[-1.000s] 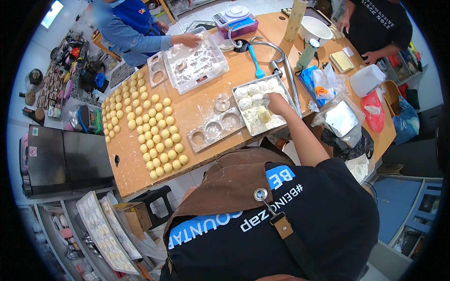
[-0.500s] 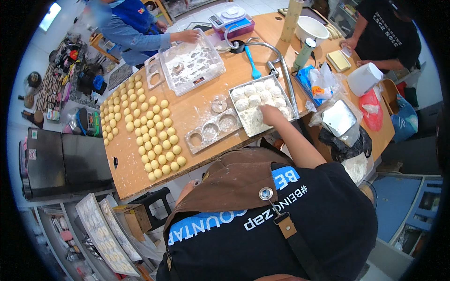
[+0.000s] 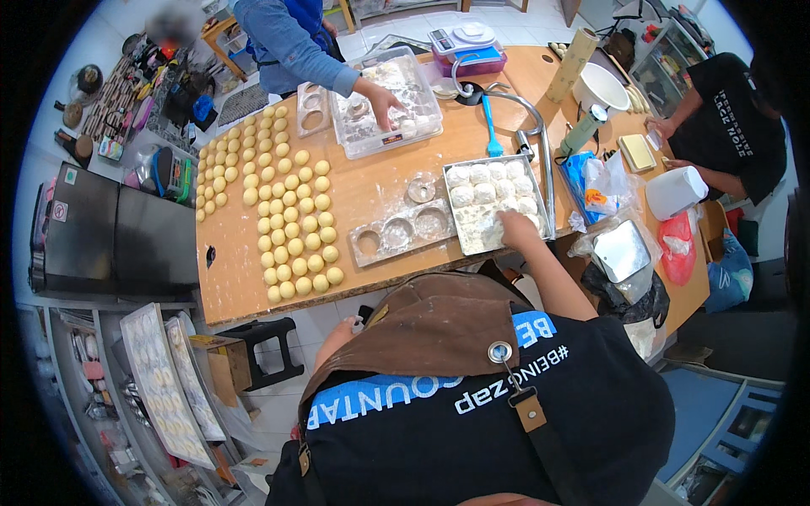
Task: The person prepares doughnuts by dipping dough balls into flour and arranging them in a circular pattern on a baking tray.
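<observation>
My right hand (image 3: 516,229), fingers curled down, reaches into a square metal tray (image 3: 479,250) at the white flour beside the nearest floured dough balls (image 3: 485,193). Whatever lies under its fingers is hidden. Low by the brown apron (image 3: 413,316), my left hand (image 3: 342,331) is partly covered; its fingers look closed, and their contents are too small to make out. Left of the tray lies a floured mould board (image 3: 401,231) with round holes, a clear ring (image 3: 422,187) just above it. Rows of yellow dough balls (image 3: 291,229) cover the table's left part.
A co-worker's hand (image 3: 380,103) is inside a floured clear plastic box (image 3: 346,139) across the table. Behind my tray are a blue brush (image 3: 489,126) and a curved metal tube (image 3: 547,160). Rightward stand a green bottle (image 3: 582,131), a white jug (image 3: 675,192) and another person (image 3: 734,126).
The whole view has shifted, and the table sits further right and higher. My right hand stays at the tray's flour. The co-worker's hand has come nearer, down into the plastic box.
</observation>
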Available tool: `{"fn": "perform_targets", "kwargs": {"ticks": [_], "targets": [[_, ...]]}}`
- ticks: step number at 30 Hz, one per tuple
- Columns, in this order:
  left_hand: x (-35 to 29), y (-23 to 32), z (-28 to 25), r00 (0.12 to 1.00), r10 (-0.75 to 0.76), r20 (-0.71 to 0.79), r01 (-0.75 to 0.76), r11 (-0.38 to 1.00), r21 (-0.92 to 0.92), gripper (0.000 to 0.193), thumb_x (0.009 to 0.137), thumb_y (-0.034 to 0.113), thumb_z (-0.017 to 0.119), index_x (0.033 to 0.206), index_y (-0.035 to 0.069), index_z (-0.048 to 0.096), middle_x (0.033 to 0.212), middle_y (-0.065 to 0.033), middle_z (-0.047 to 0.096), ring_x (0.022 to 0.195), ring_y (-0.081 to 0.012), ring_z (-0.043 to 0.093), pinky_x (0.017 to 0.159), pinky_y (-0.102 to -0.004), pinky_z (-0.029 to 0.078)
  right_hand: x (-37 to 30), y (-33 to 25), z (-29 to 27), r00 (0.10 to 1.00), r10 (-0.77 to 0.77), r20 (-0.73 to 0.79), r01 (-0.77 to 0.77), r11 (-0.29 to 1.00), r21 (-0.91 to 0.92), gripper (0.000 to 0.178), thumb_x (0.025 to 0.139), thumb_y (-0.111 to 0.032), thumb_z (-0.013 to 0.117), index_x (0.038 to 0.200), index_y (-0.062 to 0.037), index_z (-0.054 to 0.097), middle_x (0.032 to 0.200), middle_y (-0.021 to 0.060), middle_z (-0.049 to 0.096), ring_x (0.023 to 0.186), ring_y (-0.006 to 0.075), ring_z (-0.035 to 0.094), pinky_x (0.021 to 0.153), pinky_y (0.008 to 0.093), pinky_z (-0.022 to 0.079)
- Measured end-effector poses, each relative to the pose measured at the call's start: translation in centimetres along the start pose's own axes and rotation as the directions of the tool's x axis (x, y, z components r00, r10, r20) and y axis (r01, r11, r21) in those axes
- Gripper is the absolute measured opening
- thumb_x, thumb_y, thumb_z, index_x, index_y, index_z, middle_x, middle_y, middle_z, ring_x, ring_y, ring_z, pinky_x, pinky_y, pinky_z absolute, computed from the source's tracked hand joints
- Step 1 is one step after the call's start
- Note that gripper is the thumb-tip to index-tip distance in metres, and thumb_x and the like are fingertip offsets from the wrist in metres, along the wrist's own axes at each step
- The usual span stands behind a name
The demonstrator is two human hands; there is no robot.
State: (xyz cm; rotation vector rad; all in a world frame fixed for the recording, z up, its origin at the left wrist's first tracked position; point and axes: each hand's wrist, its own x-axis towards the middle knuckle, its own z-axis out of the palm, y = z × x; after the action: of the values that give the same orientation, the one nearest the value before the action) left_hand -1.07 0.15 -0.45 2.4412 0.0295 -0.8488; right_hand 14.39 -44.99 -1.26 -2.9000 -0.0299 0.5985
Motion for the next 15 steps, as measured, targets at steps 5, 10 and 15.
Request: {"fn": "perform_targets", "kwargs": {"ticks": [5, 10, 15], "targets": [[0.3, -0.2, 0.4, 0.997, -0.062, 0.054, 0.066, 0.996, -0.062, 0.045, 0.083, 0.03, 0.062, 0.117, 0.001, 0.055, 0.114, -0.0255, 0.058, 0.109, -0.0375, 0.054, 0.09, -0.0393, 0.043, -1.4, 0.6, -1.2, 0.995, 0.101, -0.018, -0.102, 0.991, -0.084, 0.037, 0.072, -0.01, 0.057, 0.109, -0.0089, 0.057, 0.101, 0.0152, 0.061, 0.096, 0.0321, 0.061, 0.079, 0.0425, 0.05], [-0.9, 3.7, -2.6, 0.997, -0.047, 0.067, 0.052, 0.996, -0.07, 0.048, 0.08, 0.028, 0.065, 0.117, 0.0, 0.054, 0.116, -0.0251, 0.057, 0.111, -0.0369, 0.054, 0.091, -0.0398, 0.043, -1.5, 0.2, -1.5, 0.98, 0.184, 0.071, -0.176, 0.979, -0.104, 0.038, 0.073, -0.012, 0.059, 0.111, -0.0124, 0.059, 0.109, 0.0158, 0.061, 0.098, 0.0298, 0.062, 0.08, 0.041, 0.051], [-0.9, 3.6, -2.8, 0.998, -0.009, 0.067, 0.013, 0.998, -0.057, 0.052, 0.078, 0.029, 0.066, 0.119, 0.001, 0.053, 0.12, -0.0251, 0.055, 0.114, -0.0356, 0.052, 0.095, -0.0384, 0.041, -1.8, 1.9, -1.6, 0.987, 0.105, -0.125, -0.099, 0.994, 0.051, 0.039, 0.069, -0.006, 0.057, 0.108, -0.0076, 0.059, 0.1, 0.0179, 0.063, 0.097, 0.0327, 0.06, 0.083, 0.0409, 0.048]]}}
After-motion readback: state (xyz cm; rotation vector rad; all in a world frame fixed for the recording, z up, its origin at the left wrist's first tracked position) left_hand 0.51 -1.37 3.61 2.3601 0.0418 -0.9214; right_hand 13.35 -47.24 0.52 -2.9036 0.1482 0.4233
